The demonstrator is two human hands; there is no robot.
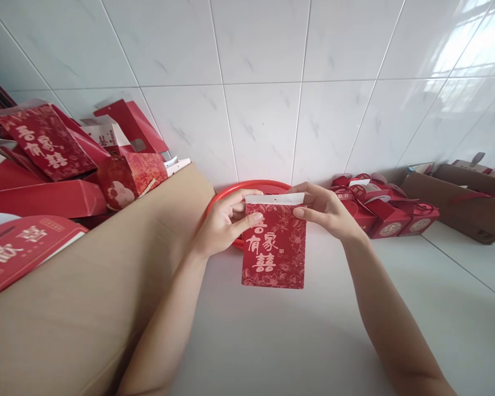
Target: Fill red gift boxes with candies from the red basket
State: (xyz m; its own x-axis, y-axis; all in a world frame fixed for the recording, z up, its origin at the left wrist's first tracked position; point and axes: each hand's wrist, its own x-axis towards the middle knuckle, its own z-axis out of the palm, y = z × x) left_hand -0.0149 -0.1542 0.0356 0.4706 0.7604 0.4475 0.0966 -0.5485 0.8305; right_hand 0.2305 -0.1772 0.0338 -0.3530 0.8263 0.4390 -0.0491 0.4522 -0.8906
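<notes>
A red paper gift bag with white characters and a pale flower print hangs upright between my hands. Its top edge shows a white inner strip. My left hand pinches the upper left corner, thumb on the front face and fingers behind. At the upper right corner my right hand grips in the same manner. Behind the bag and my left hand stands a red plastic basket, partly hidden by them. Whether anything is inside the bag cannot be seen.
At the left, a large cardboard box holds several red bags and boxes. Small red gift boxes sit on the white table at the right, near an open cardboard carton. A tiled wall rises behind.
</notes>
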